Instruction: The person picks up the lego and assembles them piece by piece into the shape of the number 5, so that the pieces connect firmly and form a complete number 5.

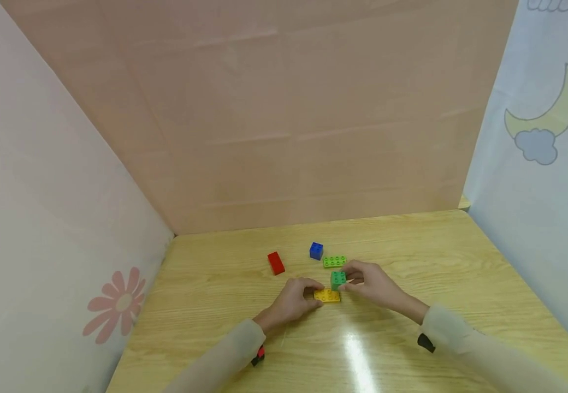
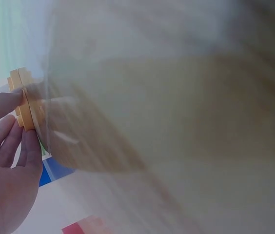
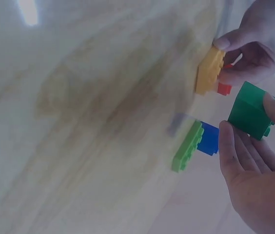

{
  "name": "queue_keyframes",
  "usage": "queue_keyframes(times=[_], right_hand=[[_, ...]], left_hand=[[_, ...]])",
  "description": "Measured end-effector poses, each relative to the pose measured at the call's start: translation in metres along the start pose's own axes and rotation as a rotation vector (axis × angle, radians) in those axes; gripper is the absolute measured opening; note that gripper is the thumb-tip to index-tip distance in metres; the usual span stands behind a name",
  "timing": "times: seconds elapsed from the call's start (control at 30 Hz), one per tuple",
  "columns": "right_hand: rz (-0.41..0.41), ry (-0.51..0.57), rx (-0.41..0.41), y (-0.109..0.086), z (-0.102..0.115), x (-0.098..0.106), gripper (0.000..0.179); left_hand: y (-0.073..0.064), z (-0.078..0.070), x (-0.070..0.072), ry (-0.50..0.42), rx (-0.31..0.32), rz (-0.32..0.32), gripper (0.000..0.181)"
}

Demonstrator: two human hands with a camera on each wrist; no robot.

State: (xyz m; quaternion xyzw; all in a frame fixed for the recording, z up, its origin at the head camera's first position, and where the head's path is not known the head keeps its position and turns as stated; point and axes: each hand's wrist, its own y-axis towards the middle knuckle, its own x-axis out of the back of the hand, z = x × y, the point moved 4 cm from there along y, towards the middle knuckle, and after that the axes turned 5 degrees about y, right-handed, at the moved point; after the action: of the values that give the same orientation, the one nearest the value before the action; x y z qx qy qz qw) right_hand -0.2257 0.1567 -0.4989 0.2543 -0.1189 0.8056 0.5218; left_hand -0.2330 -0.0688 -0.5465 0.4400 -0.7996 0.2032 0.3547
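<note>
A flat yellow building brick [image 1: 327,296] lies on the table with its studs up. My left hand [image 1: 294,299] pinches its left end between thumb and fingers, which the left wrist view also shows. In my right hand [image 1: 372,283] a green square brick [image 1: 338,280] is held by thumb and fingertips, close over the yellow brick's right end. The right wrist view shows the green brick [image 3: 250,110] raised off the table, apart from the yellow brick [image 3: 209,70]. Just behind the right hand lies a flat light-green brick [image 1: 335,261].
Beyond the hands a blue brick [image 1: 316,251] stands beside the light-green one, and a red brick [image 1: 276,263] lies to its left. Dark wrist straps show under both sleeves. A cloth screen [image 1: 284,120] closes off the table's back edge, with printed sheets on both sides.
</note>
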Motion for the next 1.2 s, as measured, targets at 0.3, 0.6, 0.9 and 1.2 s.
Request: queue_keyframes(times=[0.3,0.6,0.9,1.2], right_hand=[[0.019,0.023,-0.001,-0.005,-0.006,-0.012,0.032],[0.068,0.043,-0.028,-0.005,-0.014,-0.022,0.03],[0.071,0.028,0.0,-0.001,-0.015,-0.025,0.026],[0.119,0.021,0.008,0.007,-0.016,-0.025,0.021]], left_hand=[[0.0,-0.001,0.0,-0.021,-0.013,-0.004,0.034],[0.001,-0.002,0.0,-0.011,0.003,-0.009,0.036],[0.002,0.0,0.0,-0.007,-0.006,-0.019,0.036],[0.0,-0.002,0.0,-0.002,-0.039,-0.021,0.035]])
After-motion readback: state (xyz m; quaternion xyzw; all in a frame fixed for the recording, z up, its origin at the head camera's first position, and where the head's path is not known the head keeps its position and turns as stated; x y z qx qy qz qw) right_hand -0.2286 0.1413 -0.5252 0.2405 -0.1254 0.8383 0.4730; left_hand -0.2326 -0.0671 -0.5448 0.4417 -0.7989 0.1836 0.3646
